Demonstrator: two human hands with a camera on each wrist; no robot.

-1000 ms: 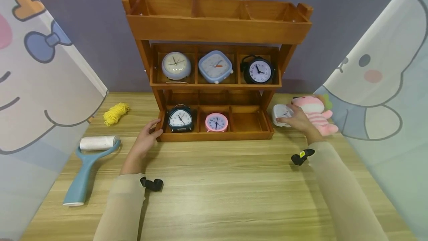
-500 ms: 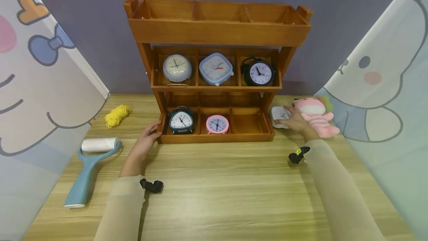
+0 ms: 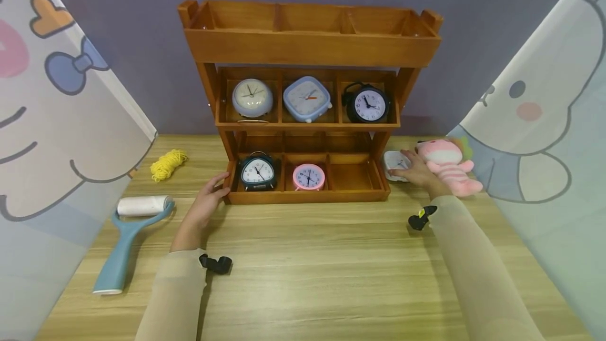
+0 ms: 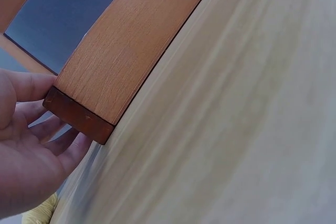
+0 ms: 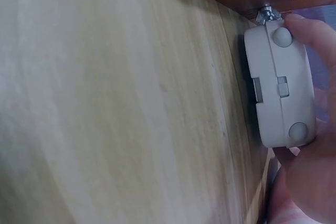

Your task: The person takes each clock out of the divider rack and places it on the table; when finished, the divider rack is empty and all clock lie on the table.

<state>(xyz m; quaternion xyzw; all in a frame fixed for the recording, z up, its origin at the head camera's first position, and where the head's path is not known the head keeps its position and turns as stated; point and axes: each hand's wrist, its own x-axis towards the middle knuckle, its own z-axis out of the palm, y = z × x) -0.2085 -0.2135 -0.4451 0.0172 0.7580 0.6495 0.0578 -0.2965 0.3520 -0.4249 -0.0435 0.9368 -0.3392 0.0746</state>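
Fingers round the white clock [image 3: 393,162], the right hand [image 3: 420,172] has it, just beside the rack [image 3: 310,49]! Left hand [image 3: 202,206], fingers relaxed, touching the rack's left end.

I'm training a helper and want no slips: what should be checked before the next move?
1. Right hand grips white clock: ok.
2. White clock upright: not ok, tipped back.
3. Left hand touching shelf: ok, at its left end.
4. Bottom right compartment free of clocks: ok.
5. Toy well away from right hand: not ok, close beside it.
6. White clock clear of shelf: cannot tell.
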